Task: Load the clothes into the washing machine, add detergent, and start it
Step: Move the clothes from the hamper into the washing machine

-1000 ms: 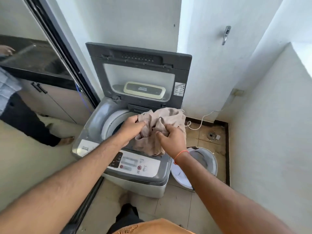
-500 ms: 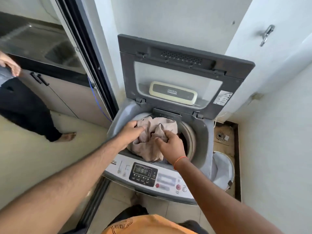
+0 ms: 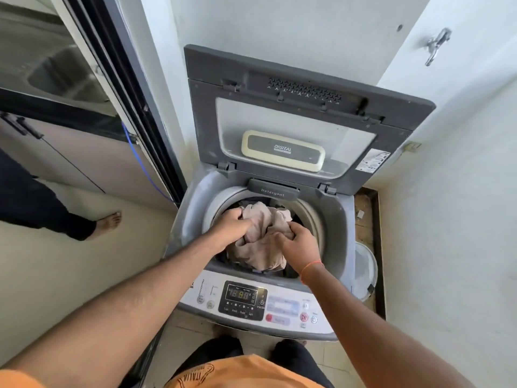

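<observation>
Both hands, the left hand and the right hand, grip the beige cloth bunched between them, low in the mouth of the washer, probably so no part hangs outside.

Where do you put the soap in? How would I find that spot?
Look at the washing machine with its lid standing open. At the back of the drum opening, just under the lid's hinges, sits a small dark flap. It alone has "Detergent" written on it.
</observation>
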